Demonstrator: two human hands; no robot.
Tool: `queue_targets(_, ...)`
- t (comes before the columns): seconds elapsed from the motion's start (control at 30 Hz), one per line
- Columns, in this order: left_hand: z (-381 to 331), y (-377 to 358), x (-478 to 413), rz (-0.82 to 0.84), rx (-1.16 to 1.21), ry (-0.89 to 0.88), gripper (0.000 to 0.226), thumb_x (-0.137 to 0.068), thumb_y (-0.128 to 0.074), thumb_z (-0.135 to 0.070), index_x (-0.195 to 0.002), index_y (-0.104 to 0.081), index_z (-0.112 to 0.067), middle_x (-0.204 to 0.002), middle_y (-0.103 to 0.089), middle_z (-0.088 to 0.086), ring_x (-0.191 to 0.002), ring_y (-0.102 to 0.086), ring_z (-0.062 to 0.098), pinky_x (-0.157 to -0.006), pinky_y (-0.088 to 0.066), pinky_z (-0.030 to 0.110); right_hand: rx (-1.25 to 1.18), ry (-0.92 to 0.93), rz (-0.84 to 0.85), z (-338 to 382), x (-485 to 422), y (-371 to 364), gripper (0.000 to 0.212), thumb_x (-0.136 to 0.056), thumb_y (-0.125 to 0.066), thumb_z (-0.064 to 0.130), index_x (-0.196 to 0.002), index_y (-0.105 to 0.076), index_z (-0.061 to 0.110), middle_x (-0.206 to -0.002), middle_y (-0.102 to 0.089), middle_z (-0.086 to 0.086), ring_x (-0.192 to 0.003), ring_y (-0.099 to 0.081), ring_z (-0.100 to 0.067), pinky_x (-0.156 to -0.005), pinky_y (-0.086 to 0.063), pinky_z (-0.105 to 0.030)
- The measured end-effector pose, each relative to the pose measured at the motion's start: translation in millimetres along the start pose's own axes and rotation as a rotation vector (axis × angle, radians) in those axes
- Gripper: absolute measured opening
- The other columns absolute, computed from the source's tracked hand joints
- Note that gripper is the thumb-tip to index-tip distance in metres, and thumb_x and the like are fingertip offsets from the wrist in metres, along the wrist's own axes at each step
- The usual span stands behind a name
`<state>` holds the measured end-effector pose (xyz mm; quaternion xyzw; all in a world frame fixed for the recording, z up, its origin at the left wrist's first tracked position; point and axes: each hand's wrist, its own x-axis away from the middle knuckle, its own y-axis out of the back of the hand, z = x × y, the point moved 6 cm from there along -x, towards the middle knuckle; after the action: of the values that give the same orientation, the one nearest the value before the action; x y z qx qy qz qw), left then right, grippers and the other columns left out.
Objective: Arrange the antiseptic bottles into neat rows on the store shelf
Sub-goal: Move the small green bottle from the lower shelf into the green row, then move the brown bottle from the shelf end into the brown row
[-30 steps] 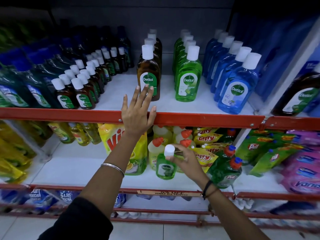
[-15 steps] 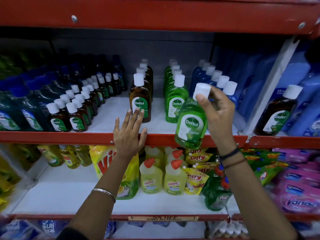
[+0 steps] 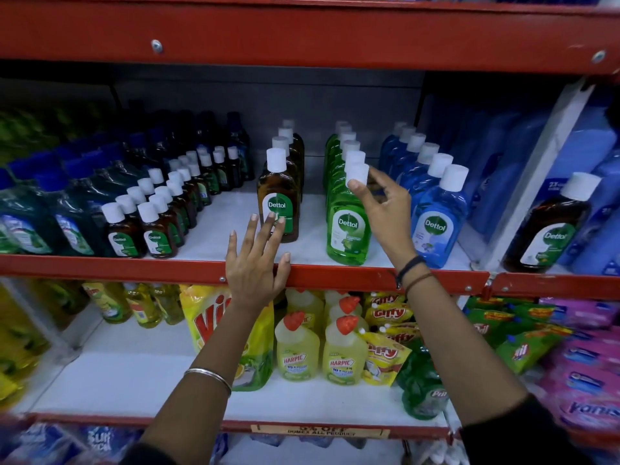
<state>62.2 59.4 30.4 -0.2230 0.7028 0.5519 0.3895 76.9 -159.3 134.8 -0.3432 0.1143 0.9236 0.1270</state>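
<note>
The green bottle (image 3: 347,226) stands upright at the front of the green row (image 3: 337,152), its base just behind the red lip (image 3: 134,268) of the shelf (image 3: 228,223). At its 9 o'clock a bare white lane runs back between it and the brown bottle (image 3: 278,203); a wider bare strip lies at the brown bottle's 9 o'clock, before the small bottles (image 3: 157,209). At the green bottle's 3 o'clock the blue bottle (image 3: 437,219) stands near, with only a narrow gap. The upper shelf's red beam (image 3: 302,31) hangs well above the caps.

The right hand (image 3: 385,213) reaches up from 5 o'clock, wrist bent, thumb and fingertips pinching the green bottle's white cap (image 3: 357,174). The left hand (image 3: 256,263) lies open and flat, fingers spread, palm over the red lip, fingertips overlapping the brown bottle's label.
</note>
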Motion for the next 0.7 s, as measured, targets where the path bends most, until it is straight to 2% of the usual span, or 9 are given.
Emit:
queue_targets(0.07, -0.5, 0.5, -0.1, -0.001, 0.0, 0.001, 0.054, -0.097, -0.032, -0.042, -0.147, -0.036, -0.022, -0.149, -0.045, 0.003, -0.142, -0.035, 0.024, -0.109, -0.032, 0.055, 0.009, 0.003, 0.001, 1.7, -0.1, -0.3, 0.026, -0.085, -0.068, 0.027, -0.111, -0.064, 0.026, -0.095, -0.067, 0.011, -0.078, -0.059, 0.01, -0.074, -0.052, -0.018)
queue_targets(0.17, -0.1, 0.9, -0.3, 0.003, 0.002, 0.007, 0.054, -0.096, -0.033, -0.041, -0.146, -0.038, -0.021, -0.149, -0.045, 0.003, -0.142, -0.035, 0.024, -0.108, -0.033, 0.055, 0.044, -0.014, 0.016, 0.4, 2.9, 2.3, 0.033, -0.084, -0.069, 0.029, -0.115, -0.066, 0.019, -0.101, -0.068, 0.007, -0.083, -0.06, 0.008, -0.082, -0.054, -0.031)
queue_targets(0.3, -1.1, 1.3, -0.2, 0.0, 0.004, 0.011, 0.054, -0.096, -0.033, -0.041, -0.145, -0.042, -0.018, -0.149, -0.045, 0.003, -0.142, -0.035, 0.024, -0.107, -0.033, 0.055, 0.048, 0.039, -0.021, 8.3, 15.9, 27.7, 0.041, -0.086, -0.068, 0.025, -0.124, -0.058, 0.016, -0.11, -0.066, -0.002, -0.095, -0.062, -0.005, -0.086, -0.052, -0.023)
queue_targets(0.37, -0.4, 0.8, 0.5, -0.008, 0.002, 0.006, 0.054, -0.097, -0.032, -0.041, -0.145, -0.042, -0.018, -0.149, -0.044, 0.004, -0.142, -0.034, 0.024, -0.108, -0.032, 0.055, 0.031, 0.128, -0.151, 19.2, 26.2, 55.5, 0.034, -0.088, -0.065, 0.018, -0.121, -0.058, 0.012, -0.108, -0.066, -0.006, -0.096, -0.063, -0.008, -0.085, -0.051, -0.02)
queue_targets(0.43, 0.1, 0.1, 1.5, -0.019, 0.008, 0.0, 0.054, -0.098, -0.031, -0.042, -0.145, -0.043, -0.017, -0.148, -0.046, 0.004, -0.142, -0.034, 0.024, -0.109, -0.031, 0.054, 0.051, 0.254, -0.35, 29.8, 36.9, 91.5, 0.025, -0.092, -0.059, 0.015, -0.115, -0.06, 0.008, -0.105, -0.066, -0.01, -0.095, -0.063, -0.008, -0.084, -0.051, -0.021)
queue_targets(0.53, -0.1, 0.5, 2.4, -0.035, 0.019, 0.002, 0.053, -0.099, -0.03, -0.042, -0.144, -0.044, -0.016, -0.147, -0.047, 0.005, -0.141, -0.036, 0.025, -0.11, -0.031, 0.054, 0.141, 0.375, -0.624, 29.2, 42.6, 150.6, 0.018, -0.094, -0.056, 0.015, -0.109, -0.062, 0.007, -0.101, -0.064, -0.012, -0.094, -0.063, -0.022, -0.085, -0.051, -0.03)
queue_targets(0.63, -2.2, 2.2, 1.9, -0.048, 0.023, 0.011, 0.053, -0.098, -0.03, -0.04, -0.143, -0.045, -0.015, -0.146, -0.049, 0.007, -0.141, -0.037, 0.026, -0.108, -0.032, 0.054, 0.266, 0.312, -0.787, 11.0, 33.9, 205.2, 0.021, -0.094, -0.055, 0.017, -0.11, -0.06, 0.003, -0.104, -0.059, -0.011, -0.099, -0.058, -0.029, -0.089, -0.047, -0.032)
queue_targets(0.7, -3.4, 3.3, 1.5, -0.053, 0.026, 0.018, 0.053, -0.098, -0.03, -0.039, -0.142, -0.047, -0.014, -0.144, -0.05, 0.008, -0.14, -0.038, 0.026, -0.107, -0.033, 0.055, 0.343, 0.176, -0.786, -6.9, 23.0, 232.3, 0.034, -0.093, -0.055, 0.026, -0.118, -0.055, 0.002, -0.111, -0.055, -0.011, -0.106, -0.052, -0.03, -0.092, -0.043, -0.036)
